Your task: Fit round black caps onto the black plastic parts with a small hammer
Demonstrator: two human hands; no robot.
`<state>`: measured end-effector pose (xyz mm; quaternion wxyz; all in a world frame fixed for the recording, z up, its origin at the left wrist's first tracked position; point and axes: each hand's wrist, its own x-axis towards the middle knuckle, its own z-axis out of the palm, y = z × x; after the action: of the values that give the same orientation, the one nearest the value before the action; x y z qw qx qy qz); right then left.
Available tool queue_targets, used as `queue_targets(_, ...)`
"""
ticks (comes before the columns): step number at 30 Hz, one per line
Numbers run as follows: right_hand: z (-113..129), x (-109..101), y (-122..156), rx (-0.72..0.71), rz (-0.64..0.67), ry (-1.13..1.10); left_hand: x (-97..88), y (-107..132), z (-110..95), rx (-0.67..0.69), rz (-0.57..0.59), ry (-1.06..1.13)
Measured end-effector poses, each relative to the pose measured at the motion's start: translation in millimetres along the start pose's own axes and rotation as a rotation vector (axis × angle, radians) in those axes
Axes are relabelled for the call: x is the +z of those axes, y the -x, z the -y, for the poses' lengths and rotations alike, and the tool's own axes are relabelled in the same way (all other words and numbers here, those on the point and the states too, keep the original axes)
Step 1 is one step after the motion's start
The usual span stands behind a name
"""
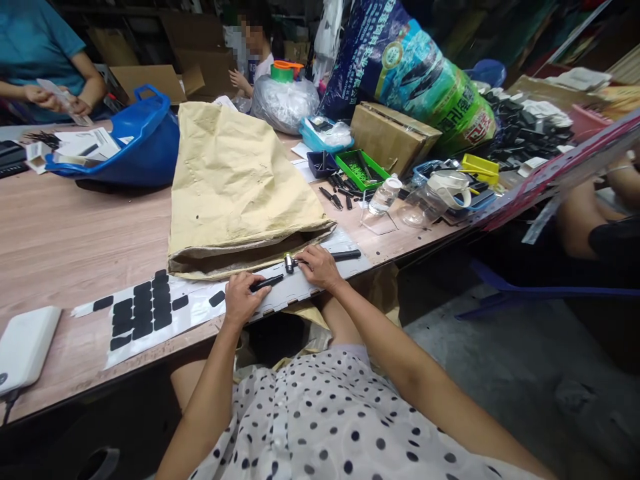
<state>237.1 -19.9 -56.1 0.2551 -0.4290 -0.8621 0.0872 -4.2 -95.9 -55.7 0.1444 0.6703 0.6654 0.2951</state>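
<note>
While the left hand (241, 299) grips one black tubular piece (269, 283), the right hand (320, 268) grasps one hammer (289, 264) near its head. Both tools sit at a white board (300, 288): hammer head between the hands, handle running out past the right. Black patches (143, 310): over a dozen, left of the left hand, most in rows on one white sheet (187, 320). One blue basin (155, 143) holds papers; one green tray (375, 185), small green bits. One paper sack (235, 180), mouth towards the hands; contents too dark to tell.
</note>
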Motion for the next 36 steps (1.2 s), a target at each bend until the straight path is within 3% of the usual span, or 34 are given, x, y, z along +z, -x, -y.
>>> queue_targets(5, 0.9, 0.9, -1.3, 0.006, -0.011, 0.003, -12.3, 11.3, -13.2, 0.078, -0.040, 0.121)
queue_targets(8, 1.0, 1.2, -1.7, 0.013, -0.010, 0.010, -19.4, 41.4, -29.3, 0.198, 0.003, 0.268)
queue_targets(11, 0.8, 1.5, -1.7, 0.019, 0.000, 0.014, -15.0, 80.4, -40.4, 0.266, 0.148, 0.342)
queue_targets(13, 0.8, 1.6, -1.8, 0.023, 0.003, 0.015, -4.9, 101.8, -40.2, 0.206, 0.225, 0.307)
queue_targets(15, 0.9, 1.6, -2.1, 0.023, 0.003, 0.018, 8.8, 115.2, -32.7, 0.063, 0.285, 0.198)
queue_targets(18, 1.1, 1.8, -2.8, 0.019, -0.002, 0.021, 30.0, 121.2, -11.2, -0.156, 0.350, -0.004)
queue_targets(20, 1.4, 1.9, -3.2, 0.020, -0.008, 0.021, 40.7, 120.0, 4.4, -0.229, 0.365, -0.089)
queue_targets(23, 2.3, 1.7, -3.5, 0.021, -0.009, 0.022, 45.4, 116.2, 17.2, -0.301, 0.411, -0.129)
queue_targets(25, 3.3, 1.1, -3.4, 0.019, -0.005, 0.027, 38.3, 111.7, 12.6, -0.339, 0.489, -0.036)
queue_targets(28, 5.1, -0.4, -3.2, 0.024, 0.007, 0.043, 14.5, 94.7, -14.3, -0.358, 0.658, 0.362)
queue_targets(30, 6.3, -1.4, -3.0, 0.028, 0.014, 0.050, -3.3, 72.3, -37.9, -0.369, 0.704, 0.661)
queue_targets(32, 7.4, -2.1, -2.9, 0.030, 0.018, 0.054, -15.3, 40.8, -57.7, -0.402, 0.612, 0.860)
queue_targets(36, 9.1, -2.0, -3.1, 0.032, 0.026, 0.058, -12.5, -34.2, -74.6, -0.590, 0.235, 1.123)
